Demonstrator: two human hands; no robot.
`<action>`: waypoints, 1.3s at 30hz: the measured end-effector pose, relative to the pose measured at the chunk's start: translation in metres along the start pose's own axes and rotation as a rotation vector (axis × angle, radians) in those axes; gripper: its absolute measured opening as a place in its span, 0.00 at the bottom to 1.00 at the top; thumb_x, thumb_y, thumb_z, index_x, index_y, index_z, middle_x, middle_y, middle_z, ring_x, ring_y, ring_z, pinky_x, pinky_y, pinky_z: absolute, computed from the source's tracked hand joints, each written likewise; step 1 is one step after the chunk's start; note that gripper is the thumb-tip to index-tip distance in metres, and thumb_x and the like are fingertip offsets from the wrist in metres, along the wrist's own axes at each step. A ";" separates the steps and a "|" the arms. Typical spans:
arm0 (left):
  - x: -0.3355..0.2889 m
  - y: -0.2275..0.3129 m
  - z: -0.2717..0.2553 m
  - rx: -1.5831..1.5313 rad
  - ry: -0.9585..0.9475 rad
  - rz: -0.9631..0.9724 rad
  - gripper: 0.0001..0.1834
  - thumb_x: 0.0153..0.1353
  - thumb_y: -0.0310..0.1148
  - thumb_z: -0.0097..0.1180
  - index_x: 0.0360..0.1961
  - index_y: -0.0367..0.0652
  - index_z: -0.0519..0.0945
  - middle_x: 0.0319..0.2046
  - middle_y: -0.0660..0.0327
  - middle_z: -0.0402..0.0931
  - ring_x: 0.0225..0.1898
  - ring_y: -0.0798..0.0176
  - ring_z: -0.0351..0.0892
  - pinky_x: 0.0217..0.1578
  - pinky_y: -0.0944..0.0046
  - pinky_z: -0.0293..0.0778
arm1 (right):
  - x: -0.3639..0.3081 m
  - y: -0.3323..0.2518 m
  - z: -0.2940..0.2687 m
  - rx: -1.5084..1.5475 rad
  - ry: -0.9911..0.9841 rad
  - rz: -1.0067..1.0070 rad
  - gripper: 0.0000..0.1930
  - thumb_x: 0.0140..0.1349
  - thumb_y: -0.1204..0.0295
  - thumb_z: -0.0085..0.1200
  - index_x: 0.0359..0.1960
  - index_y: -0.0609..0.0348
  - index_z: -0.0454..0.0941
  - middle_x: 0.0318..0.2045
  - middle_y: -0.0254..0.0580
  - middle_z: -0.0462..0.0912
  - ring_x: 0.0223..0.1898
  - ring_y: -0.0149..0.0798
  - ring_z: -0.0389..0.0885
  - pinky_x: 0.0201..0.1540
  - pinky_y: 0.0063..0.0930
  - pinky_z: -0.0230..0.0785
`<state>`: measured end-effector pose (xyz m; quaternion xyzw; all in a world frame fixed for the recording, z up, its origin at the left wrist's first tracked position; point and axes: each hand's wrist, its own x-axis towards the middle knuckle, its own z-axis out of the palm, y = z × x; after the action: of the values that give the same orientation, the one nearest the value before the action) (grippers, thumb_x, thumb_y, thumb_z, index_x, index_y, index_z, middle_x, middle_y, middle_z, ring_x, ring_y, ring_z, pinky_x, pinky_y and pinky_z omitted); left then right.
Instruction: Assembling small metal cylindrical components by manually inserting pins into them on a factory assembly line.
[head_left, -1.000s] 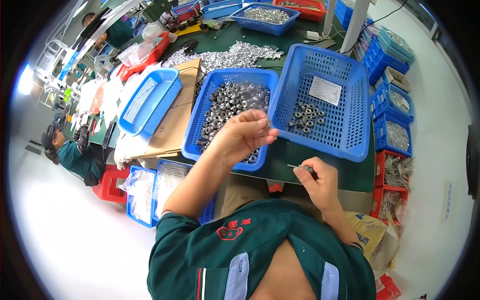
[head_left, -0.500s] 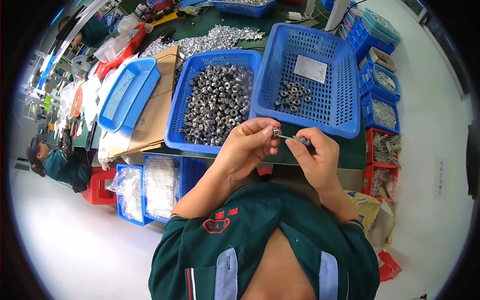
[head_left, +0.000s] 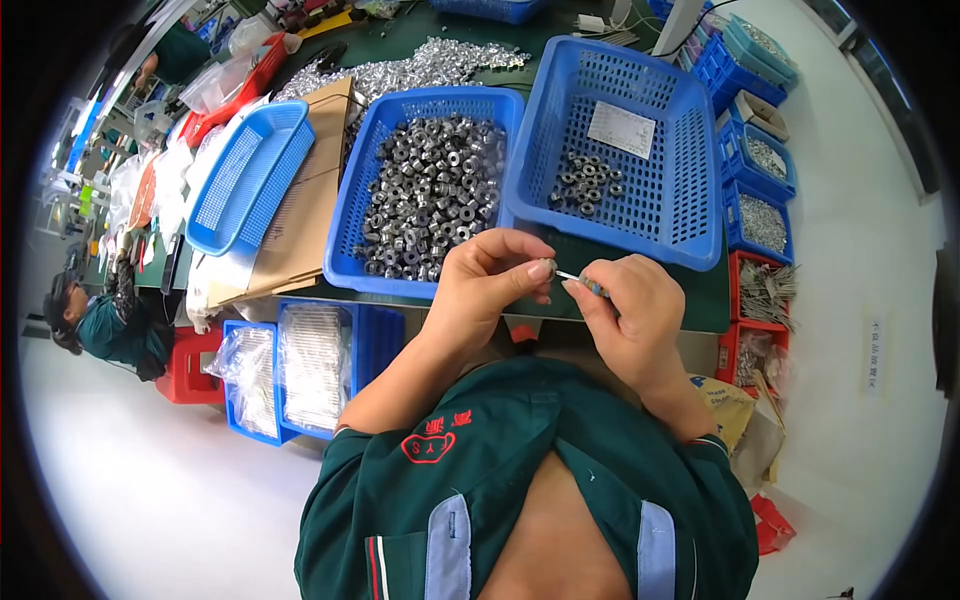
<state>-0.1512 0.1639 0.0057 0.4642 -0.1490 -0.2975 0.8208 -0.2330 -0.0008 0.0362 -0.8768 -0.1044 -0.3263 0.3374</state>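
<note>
My left hand (head_left: 485,285) pinches a small round metal collar (head_left: 550,266) between thumb and fingertips, just beyond the table's near edge. My right hand (head_left: 637,312) is closed on a thin-shafted hand tool (head_left: 567,275) with a blue and yellow handle mostly hidden by the fingers. The shaft's tip is at the collar; whether it sits inside the hole I cannot tell. Beyond my left hand is a blue basket (head_left: 343,225) full of similar metal collars (head_left: 435,190). A larger blue basket (head_left: 698,190) beyond my right hand holds a smaller group of collars (head_left: 588,182) and a paper slip (head_left: 621,130).
A heap of shiny small parts (head_left: 420,65) lies farther back. Cardboard (head_left: 305,200) and an empty light-blue basket (head_left: 235,190) are at left. Stacked bins (head_left: 765,225) stand at right, and blue crates (head_left: 318,370) below the table. A co-worker (head_left: 115,325) sits far left.
The view has shifted slightly. My left thumb has come over the collar, covering more of it, and my right hand has turned a little around the tool.
</note>
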 end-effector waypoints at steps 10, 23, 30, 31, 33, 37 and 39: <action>0.002 -0.007 -0.002 -0.036 0.021 -0.039 0.08 0.58 0.25 0.61 0.38 0.33 0.78 0.29 0.60 0.78 0.29 0.68 0.78 0.32 0.67 0.78 | 0.001 -0.001 0.007 0.110 0.010 0.177 0.13 0.53 0.71 0.65 0.20 0.60 0.71 0.12 0.39 0.69 0.13 0.39 0.67 0.17 0.29 0.56; 0.004 -0.003 -0.007 -0.038 -0.056 -0.228 0.09 0.61 0.29 0.59 0.41 0.36 0.80 0.30 0.66 0.77 0.28 0.73 0.73 0.29 0.73 0.70 | -0.002 0.013 0.011 0.190 -0.013 0.121 0.08 0.60 0.72 0.59 0.30 0.62 0.74 0.20 0.38 0.74 0.19 0.30 0.69 0.24 0.24 0.61; 0.005 -0.002 -0.004 -0.354 -0.079 -0.329 0.06 0.61 0.28 0.58 0.38 0.38 0.79 0.30 0.63 0.77 0.28 0.70 0.74 0.29 0.71 0.71 | -0.002 0.010 -0.004 0.231 -0.064 0.223 0.05 0.58 0.75 0.60 0.33 0.63 0.77 0.25 0.38 0.78 0.24 0.29 0.73 0.28 0.20 0.65; 0.005 -0.003 -0.003 -0.435 -0.064 -0.347 0.05 0.62 0.28 0.57 0.37 0.39 0.78 0.30 0.61 0.77 0.29 0.69 0.75 0.29 0.71 0.72 | -0.003 0.010 -0.004 0.254 -0.017 0.235 0.06 0.57 0.76 0.60 0.33 0.63 0.77 0.25 0.38 0.78 0.24 0.29 0.73 0.28 0.20 0.65; 0.005 -0.005 -0.005 -0.492 -0.065 -0.344 0.05 0.62 0.28 0.57 0.37 0.39 0.77 0.31 0.61 0.78 0.30 0.68 0.75 0.29 0.70 0.73 | -0.005 0.010 -0.005 0.280 0.033 0.245 0.06 0.57 0.76 0.61 0.34 0.63 0.77 0.25 0.38 0.78 0.24 0.28 0.73 0.28 0.20 0.65; 0.005 -0.008 -0.003 -0.587 -0.053 -0.328 0.05 0.62 0.29 0.57 0.36 0.40 0.77 0.32 0.60 0.78 0.32 0.67 0.77 0.32 0.68 0.75 | -0.008 0.007 -0.005 0.279 -0.040 0.247 0.06 0.56 0.77 0.61 0.33 0.62 0.78 0.26 0.38 0.79 0.25 0.29 0.74 0.28 0.20 0.65; 0.004 -0.008 0.001 -0.564 -0.039 -0.307 0.05 0.62 0.29 0.57 0.37 0.40 0.77 0.32 0.60 0.78 0.32 0.67 0.77 0.33 0.68 0.75 | -0.009 0.007 -0.001 0.262 -0.040 0.218 0.06 0.56 0.77 0.61 0.33 0.62 0.78 0.26 0.38 0.79 0.24 0.29 0.74 0.28 0.20 0.65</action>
<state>-0.1511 0.1573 -0.0006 0.2295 -0.0045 -0.4564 0.8597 -0.2375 -0.0064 0.0270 -0.8378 -0.0571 -0.2539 0.4799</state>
